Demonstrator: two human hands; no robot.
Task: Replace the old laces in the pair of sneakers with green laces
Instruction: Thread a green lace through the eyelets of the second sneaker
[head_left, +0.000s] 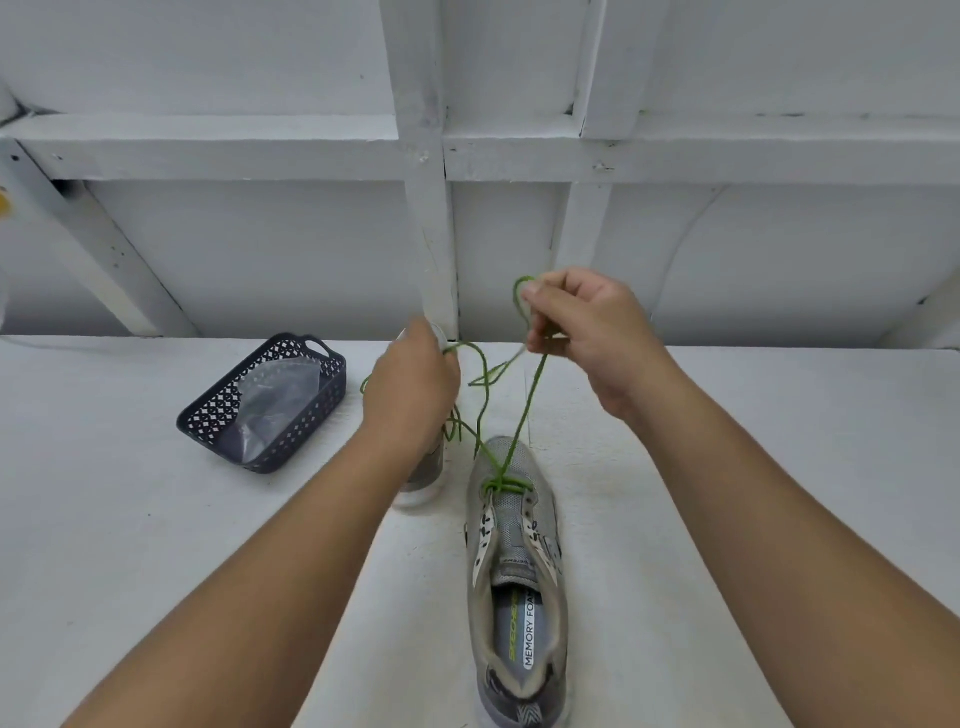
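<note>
Pinching the limp, light green lace (524, 415) near its ends, both hands' fingers (540, 299) apparently draw it above the sneaker (514, 519).

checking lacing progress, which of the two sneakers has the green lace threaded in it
The sneaker lying in full view below the right hand: the green lace crosses its lowest eyelets. The other sneaker is mostly hidden behind the left hand.

Dark lattice basket (218, 410) holding clear plastic bag (275, 400)
</note>
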